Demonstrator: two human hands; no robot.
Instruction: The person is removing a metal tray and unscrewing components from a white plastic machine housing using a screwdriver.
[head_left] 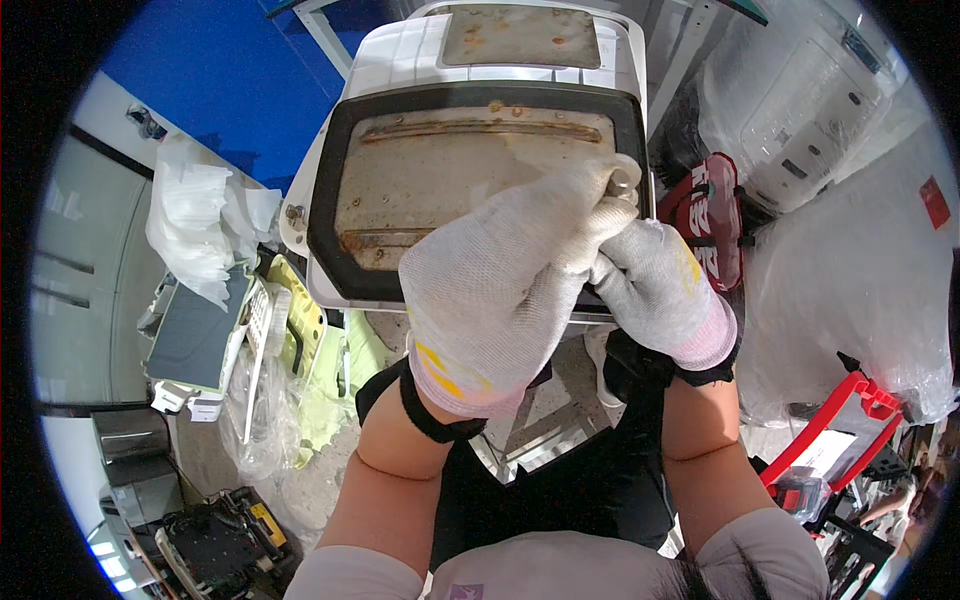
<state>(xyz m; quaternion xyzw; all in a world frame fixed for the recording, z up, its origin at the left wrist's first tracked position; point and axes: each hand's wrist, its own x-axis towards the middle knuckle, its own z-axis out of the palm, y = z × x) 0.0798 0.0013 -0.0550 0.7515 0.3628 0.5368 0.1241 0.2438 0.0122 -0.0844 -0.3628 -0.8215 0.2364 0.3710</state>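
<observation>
My left hand, in a white knit glove with a pink cuff and yellow marks, reaches over a rust-stained metal panel. Its fingers are bent together near the right side of the panel's black frame. Close against it is my right hand, gloved the same way, fingers curled inward. A small pale curl shows at the left fingertips; whether it is glove or a separate piece I cannot tell. What the fingers hold, if anything, is hidden. The panel and frame belong to a white casing.
Left stand a grey-and-white part, yellow-green plastic pieces and white foam wrap. Dark machinery lies lower left. Plastic-wrapped units, a red bag and a red frame crowd the right side.
</observation>
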